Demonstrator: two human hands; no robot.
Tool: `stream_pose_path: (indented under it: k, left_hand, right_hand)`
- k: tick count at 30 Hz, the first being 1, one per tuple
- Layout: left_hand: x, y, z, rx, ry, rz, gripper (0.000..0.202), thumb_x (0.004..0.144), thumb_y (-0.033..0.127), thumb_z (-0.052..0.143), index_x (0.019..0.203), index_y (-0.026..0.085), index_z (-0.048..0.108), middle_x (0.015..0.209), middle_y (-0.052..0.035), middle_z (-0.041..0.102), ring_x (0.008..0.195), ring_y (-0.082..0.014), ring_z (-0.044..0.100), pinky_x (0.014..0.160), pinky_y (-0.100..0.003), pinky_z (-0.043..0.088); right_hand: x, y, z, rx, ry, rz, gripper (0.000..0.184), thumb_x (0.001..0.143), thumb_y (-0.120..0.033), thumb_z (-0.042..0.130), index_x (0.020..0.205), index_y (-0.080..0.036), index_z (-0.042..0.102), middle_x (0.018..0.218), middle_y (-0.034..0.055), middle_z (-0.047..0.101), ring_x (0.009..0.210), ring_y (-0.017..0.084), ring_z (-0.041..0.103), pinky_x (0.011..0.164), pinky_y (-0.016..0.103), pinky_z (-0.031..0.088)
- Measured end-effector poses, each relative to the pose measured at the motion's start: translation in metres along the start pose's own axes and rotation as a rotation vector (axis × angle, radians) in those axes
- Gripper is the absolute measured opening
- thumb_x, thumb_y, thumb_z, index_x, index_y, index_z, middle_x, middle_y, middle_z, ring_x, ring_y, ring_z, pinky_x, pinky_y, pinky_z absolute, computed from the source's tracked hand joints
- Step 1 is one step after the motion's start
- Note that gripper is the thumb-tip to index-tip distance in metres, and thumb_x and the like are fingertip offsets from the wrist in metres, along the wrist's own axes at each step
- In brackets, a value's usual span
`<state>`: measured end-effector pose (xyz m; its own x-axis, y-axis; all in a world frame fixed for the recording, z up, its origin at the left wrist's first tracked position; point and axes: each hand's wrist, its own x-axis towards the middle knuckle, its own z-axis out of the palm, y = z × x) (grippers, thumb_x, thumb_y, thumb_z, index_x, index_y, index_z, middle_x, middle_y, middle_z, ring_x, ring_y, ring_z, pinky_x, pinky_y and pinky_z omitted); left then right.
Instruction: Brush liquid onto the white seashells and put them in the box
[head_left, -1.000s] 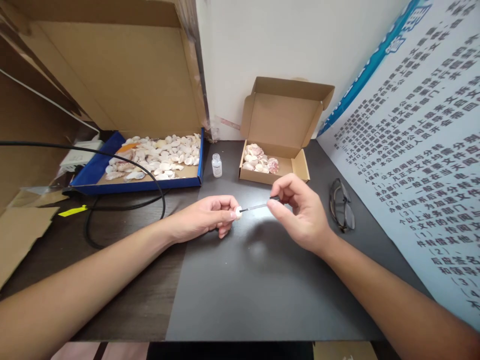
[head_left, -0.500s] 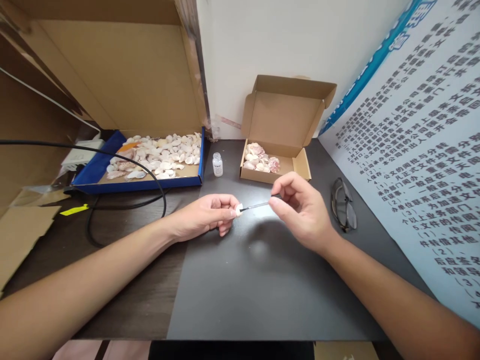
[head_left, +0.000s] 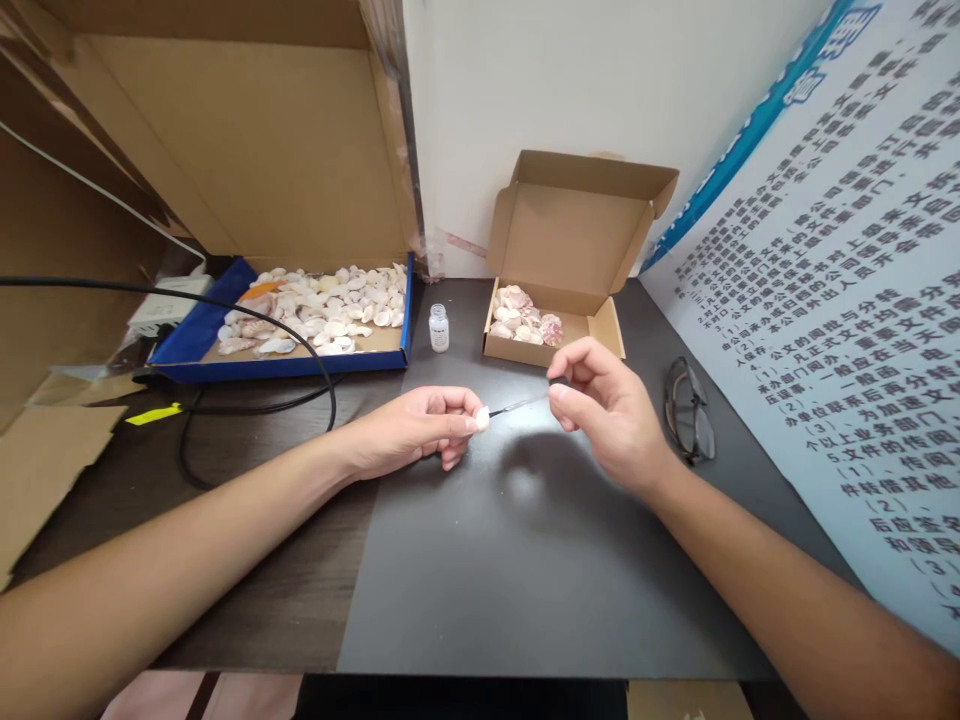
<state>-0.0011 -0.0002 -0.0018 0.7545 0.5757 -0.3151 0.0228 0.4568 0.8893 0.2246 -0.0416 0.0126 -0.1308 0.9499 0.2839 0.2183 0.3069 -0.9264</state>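
Between the thumb and fingers of my left hand [head_left: 420,430] is a small white shell [head_left: 482,419], pinched at its edge. My right hand [head_left: 607,415] grips the black cap of a thin brush [head_left: 517,404], whose dark tip points left and meets or nearly meets the shell. Whether the tip touches is hard to tell. Behind my hands stands a small clear glass bottle [head_left: 439,330], upright and uncapped, with a printed label. A small open cardboard box [head_left: 525,349] with several pale and pinkish shells [head_left: 517,316] sits behind my right hand.
At the back left lies a blue-edged box [head_left: 300,368] heaped with white shells [head_left: 337,305]. A black cable [head_left: 330,390] loops in front of it. Glasses [head_left: 688,410] rest to the right, beside a printed sheet [head_left: 825,300]. A yellow tag [head_left: 154,414] lies left.
The brush in my right hand has tilted more steeply, with its cap slightly higher and farther right. My left hand still holds the shell, now turned slightly. The whole view has shifted a little.
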Motion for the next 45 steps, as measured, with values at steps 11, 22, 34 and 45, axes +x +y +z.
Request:
stream_pose_path:
  k: [11,22,34,45]
  left_hand:
    - [0.0001,0.0013,0.0,0.025,-0.015,0.003,0.027,0.081,0.036,0.074,0.084,0.015,0.056,0.06,0.0046,0.048,0.055,-0.0064,0.046,0.054,-0.019,0.04]
    - [0.0002,0.0007,-0.0008,0.025,-0.019,-0.004,0.028,0.08,0.035,0.074,0.085,0.015,0.055,0.061,0.0042,0.049,0.056,-0.0065,0.047,0.055,-0.019,0.04]
    - [0.0005,-0.0007,-0.0032,-0.011,-0.039,0.013,0.017,0.085,0.026,0.068,0.086,0.014,0.056,0.06,0.0043,0.05,0.055,-0.0067,0.05,0.056,-0.018,0.044]
    - [0.0014,-0.0008,-0.0029,-0.029,-0.027,0.006,0.019,0.083,0.026,0.069,0.084,0.014,0.055,0.064,0.0044,0.05,0.056,-0.0059,0.05,0.056,-0.018,0.044]
  right_hand:
    - [0.0003,0.0017,0.0006,-0.001,-0.001,0.076,0.012,0.082,-0.023,0.061,0.087,-0.019,0.052,0.067,-0.0042,0.047,0.056,0.008,0.045,0.055,0.024,0.037]
    - [-0.0021,0.0052,0.004,0.119,-0.048,0.078,0.009,0.086,-0.025,0.056,0.088,-0.019,0.049,0.067,-0.0048,0.044,0.053,0.008,0.043,0.053,0.024,0.036]
    - [-0.0019,0.0048,0.0066,-0.006,-0.022,0.066,0.009,0.082,-0.022,0.057,0.085,-0.019,0.05,0.067,-0.0048,0.045,0.056,0.008,0.042,0.054,0.024,0.035]
    - [-0.0039,0.0034,0.0078,0.004,-0.039,0.067,0.008,0.086,-0.024,0.054,0.088,-0.019,0.048,0.067,-0.0048,0.045,0.056,0.008,0.043,0.053,0.024,0.037]
